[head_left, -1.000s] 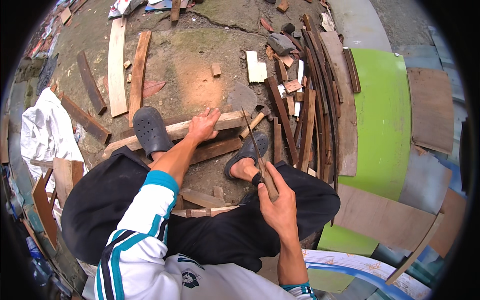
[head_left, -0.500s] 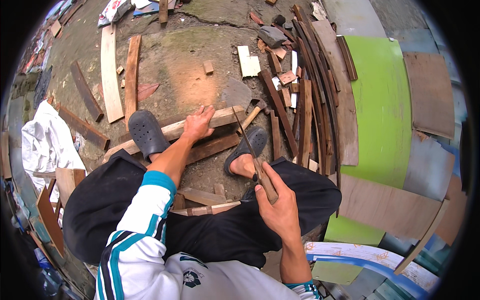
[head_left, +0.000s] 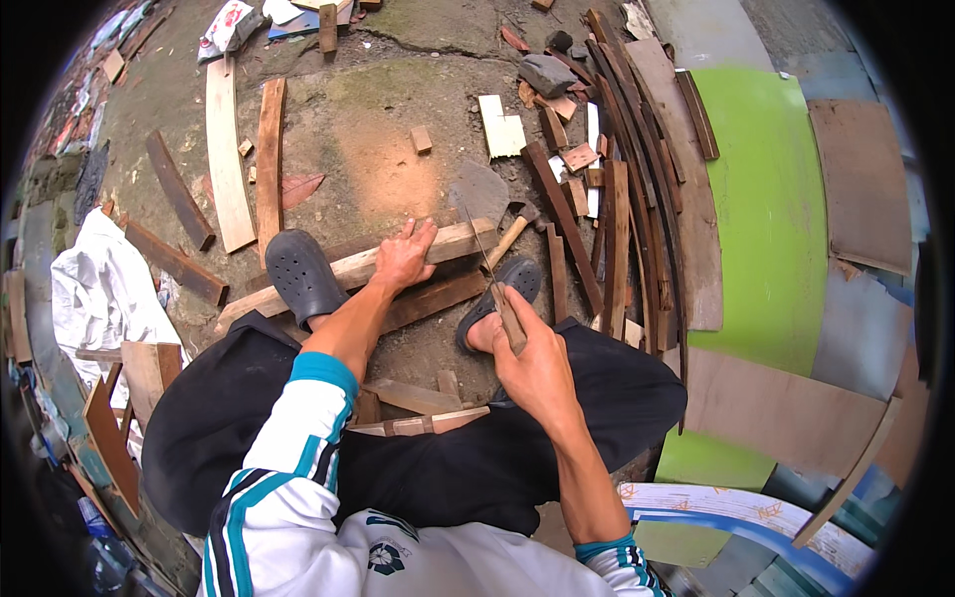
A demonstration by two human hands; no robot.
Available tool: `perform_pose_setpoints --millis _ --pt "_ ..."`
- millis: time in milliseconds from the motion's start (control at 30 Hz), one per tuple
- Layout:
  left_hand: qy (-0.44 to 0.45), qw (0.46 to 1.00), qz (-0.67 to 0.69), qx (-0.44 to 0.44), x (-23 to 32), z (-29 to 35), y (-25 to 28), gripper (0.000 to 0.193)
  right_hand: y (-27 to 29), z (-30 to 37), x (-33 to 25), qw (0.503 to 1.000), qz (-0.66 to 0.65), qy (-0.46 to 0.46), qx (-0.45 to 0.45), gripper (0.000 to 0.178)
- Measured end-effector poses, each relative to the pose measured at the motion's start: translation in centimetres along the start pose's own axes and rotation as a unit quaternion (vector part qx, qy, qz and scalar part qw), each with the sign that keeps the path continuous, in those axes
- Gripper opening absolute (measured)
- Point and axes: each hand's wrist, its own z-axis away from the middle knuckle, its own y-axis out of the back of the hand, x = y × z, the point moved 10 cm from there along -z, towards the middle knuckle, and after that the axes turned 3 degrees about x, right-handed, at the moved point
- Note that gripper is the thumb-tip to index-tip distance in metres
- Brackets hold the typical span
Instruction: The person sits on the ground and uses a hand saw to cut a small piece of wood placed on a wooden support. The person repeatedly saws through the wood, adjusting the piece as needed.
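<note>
My right hand (head_left: 535,360) is wrapped round the wooden handle of a handsaw (head_left: 483,255). Its thin blade points away from me and crosses the right end of a pale wooden batten (head_left: 350,271). My left hand (head_left: 404,255) presses down on that batten, fingers bent over its far edge, left of the blade. Under my left clog (head_left: 301,279) the batten's left part is pinned, and darker wood (head_left: 435,300) lies beneath and beside it. My right foot, in a matching clog (head_left: 522,279), rests near the saw and a hammer (head_left: 514,235).
Sawdust (head_left: 393,179) covers the ground past the batten, with a small wood block (head_left: 422,139) in it. Long dark strips (head_left: 647,189) are heaped at right beside a green board (head_left: 761,219). At left lie loose planks (head_left: 229,159) and a white cloth (head_left: 104,289).
My right hand has pushed the saw forward and a little left, bringing the handle closer to the batten. My left hand keeps its place on the wood.
</note>
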Motion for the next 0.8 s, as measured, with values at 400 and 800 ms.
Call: perform_pose_setpoints --millis 400,800 --pt "0.004 1.000 0.005 -0.007 0.0 0.0 0.2 0.085 0.0 -0.5 -0.1 1.000 -0.021 0.006 0.008 0.049" --pt "-0.007 1.000 0.012 -0.004 0.6 -0.2 0.3 0.081 4.0 6.2 -2.1 0.999 -0.029 -0.009 0.025 0.054"
